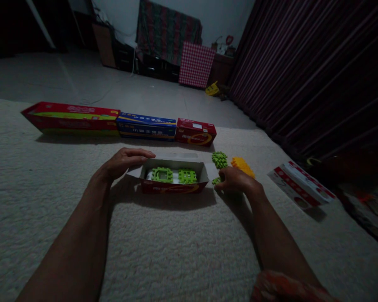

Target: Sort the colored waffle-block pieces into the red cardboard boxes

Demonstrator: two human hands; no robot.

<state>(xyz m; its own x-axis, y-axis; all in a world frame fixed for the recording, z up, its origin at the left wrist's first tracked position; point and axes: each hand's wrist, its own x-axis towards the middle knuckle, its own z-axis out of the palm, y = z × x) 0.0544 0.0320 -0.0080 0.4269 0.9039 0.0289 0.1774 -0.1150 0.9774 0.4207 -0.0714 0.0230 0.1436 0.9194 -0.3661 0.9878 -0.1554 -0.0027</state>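
Note:
An open red cardboard box (173, 187) lies on a cream carpet (164, 247) in front of me, with two green toothed plastic pieces (173, 175) inside. My left hand (122, 162) rests at the box's left end, fingers curled over its flap. My right hand (234, 179) sits just right of the box, closed on a small green piece (216, 180). Behind that hand lie another green toothed piece (219, 159) and a yellow piece (242, 165).
Three closed boxes stand in a row farther back: a long red one (71, 118), a blue one (146, 126), a short red one (195, 131). A white and red box (300, 190) lies at the right. A dark striped curtain (318, 75) hangs on the right; furniture stands far behind.

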